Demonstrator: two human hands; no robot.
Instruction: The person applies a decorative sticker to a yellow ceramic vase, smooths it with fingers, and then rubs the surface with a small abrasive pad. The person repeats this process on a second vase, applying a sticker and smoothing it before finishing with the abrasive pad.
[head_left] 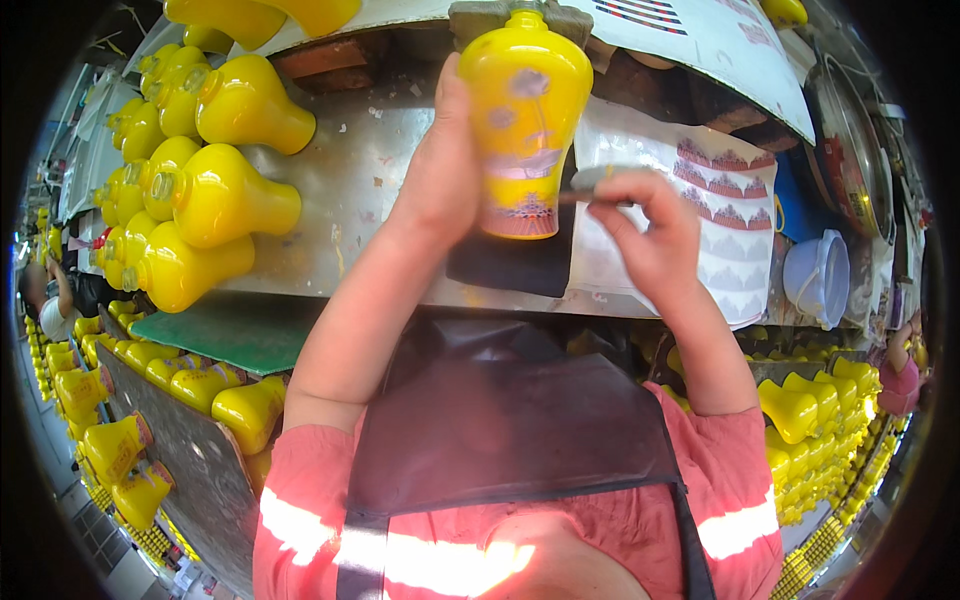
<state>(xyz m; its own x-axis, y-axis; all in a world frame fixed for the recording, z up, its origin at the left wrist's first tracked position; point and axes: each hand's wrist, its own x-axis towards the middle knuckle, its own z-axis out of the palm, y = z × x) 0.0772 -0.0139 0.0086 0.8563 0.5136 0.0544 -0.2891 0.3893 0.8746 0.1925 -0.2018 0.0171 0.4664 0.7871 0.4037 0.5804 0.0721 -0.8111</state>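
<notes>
A glossy yellow vase-shaped bottle with faint purple patterns and a patterned band round its foot stands before me, neck pointing away. Its neck end meets a dark grey block. My left hand is closed round the bottle's left side. Close to the foot on the right, my right hand pinches a small thin grey tool whose tip is at or very near the patterned band; contact cannot be made out. Beneath lies a dark cloth. At the right is a decal sheet, partly peeled, with crown-shaped pieces.
Several yellow bottles lie on the metal table at the left. A pale bucket sits at the right. More bottles fill racks on both sides. A green board is near the table's front edge. Other people are at the far edges.
</notes>
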